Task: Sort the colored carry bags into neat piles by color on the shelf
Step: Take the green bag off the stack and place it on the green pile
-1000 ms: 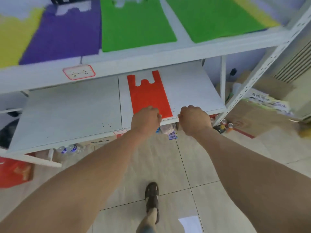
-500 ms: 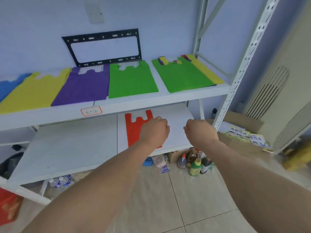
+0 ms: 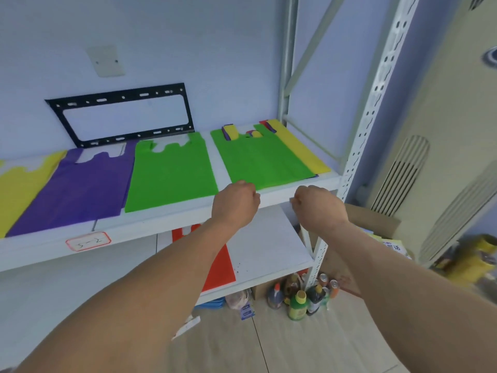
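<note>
Bags: two green, one purple.

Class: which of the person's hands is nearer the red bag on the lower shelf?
Left. The left hand is just above the red bag; the right hand is further right.

Both bare forearms stretched forward and up, side by side. Left hand and right hand level, near each other but apart, backs up, fingers curled under into loose fists, holding nothing visible.
</note>
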